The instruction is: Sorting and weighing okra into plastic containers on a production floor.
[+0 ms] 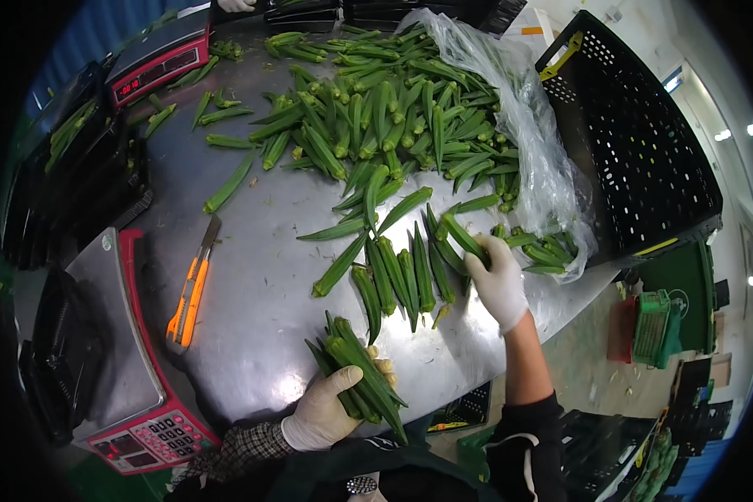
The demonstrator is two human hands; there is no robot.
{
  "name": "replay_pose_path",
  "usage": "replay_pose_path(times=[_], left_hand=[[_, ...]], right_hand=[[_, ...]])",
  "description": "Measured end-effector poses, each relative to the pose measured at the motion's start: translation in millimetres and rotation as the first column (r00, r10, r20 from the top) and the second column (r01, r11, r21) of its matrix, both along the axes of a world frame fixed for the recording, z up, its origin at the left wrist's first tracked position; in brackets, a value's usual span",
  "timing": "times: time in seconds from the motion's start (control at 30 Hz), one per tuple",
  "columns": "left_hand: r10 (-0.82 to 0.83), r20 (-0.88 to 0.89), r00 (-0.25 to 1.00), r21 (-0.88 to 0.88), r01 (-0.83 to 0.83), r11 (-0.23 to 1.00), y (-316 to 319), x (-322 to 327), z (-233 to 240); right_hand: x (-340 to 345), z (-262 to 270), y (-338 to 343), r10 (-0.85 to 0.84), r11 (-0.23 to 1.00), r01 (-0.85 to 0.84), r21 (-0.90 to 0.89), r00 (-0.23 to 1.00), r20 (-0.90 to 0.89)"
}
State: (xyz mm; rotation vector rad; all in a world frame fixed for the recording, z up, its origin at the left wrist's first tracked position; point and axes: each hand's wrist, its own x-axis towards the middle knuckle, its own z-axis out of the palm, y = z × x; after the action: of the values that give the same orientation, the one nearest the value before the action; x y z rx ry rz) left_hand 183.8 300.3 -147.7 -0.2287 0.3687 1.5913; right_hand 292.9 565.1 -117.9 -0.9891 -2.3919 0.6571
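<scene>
My left hand, in a white glove, grips a small bunch of okra pods near the front edge of the metal table. In a matching glove, my right hand pinches an okra pod between thumb and fingers. Below that pod, part of another one shows close to the fingers. Between my hands lies a loose row of okra pods, roughly side by side. Farther back spreads a large okra heap, partly bordered on the right by a clear plastic bag.
An orange utility knife lies at left, blade exposed. Beside it stands a red-framed scale with black trays; another scale is behind. A black perforated crate stands at right. Another person's gloved hand shows at the top.
</scene>
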Motion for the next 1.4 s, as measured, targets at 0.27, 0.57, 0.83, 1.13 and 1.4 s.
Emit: replay_pose_path(times=[0.27, 0.57, 0.83, 1.13, 1.4], left_hand=[[0.01, -0.038, 0.999, -0.007, -0.01, 1.0, -3.2, -2.7, -1.7], [-0.037, -0.055, 0.998, -0.022, 0.035, 0.999, -5.8, 3.1, 1.1], [-0.018, -0.117, 0.993, -0.025, 0.015, 1.0, -6.5, 12.1, 4.8], [0.038, -0.174, 0.984, 0.046, -0.03, 0.998, -4.4, 8.2, 7.6], [0.047, -0.239, 0.97, 0.367, 0.046, 0.929, -18.8, 8.4, 20.7]], right_hand=[[-26.2, 25.7, 11.6, 0.016, 0.98, 0.034, -0.194, 0.968, 0.249], [-17.0, 5.5, -20.3, 0.044, 0.992, 0.015, -0.122, 0.885, 0.464], [-11.4, 5.4, -24.5, 0.0, 0.952, 0.095, -0.292, 0.95, 0.311], [-4.6, 12.5, -30.9, 0.073, 0.903, -0.051, -0.426, 0.997, 0.036], [6.6, 80.3, -173.2, 0.499, 0.866, -0.49, -0.105, 0.829, 0.25]])
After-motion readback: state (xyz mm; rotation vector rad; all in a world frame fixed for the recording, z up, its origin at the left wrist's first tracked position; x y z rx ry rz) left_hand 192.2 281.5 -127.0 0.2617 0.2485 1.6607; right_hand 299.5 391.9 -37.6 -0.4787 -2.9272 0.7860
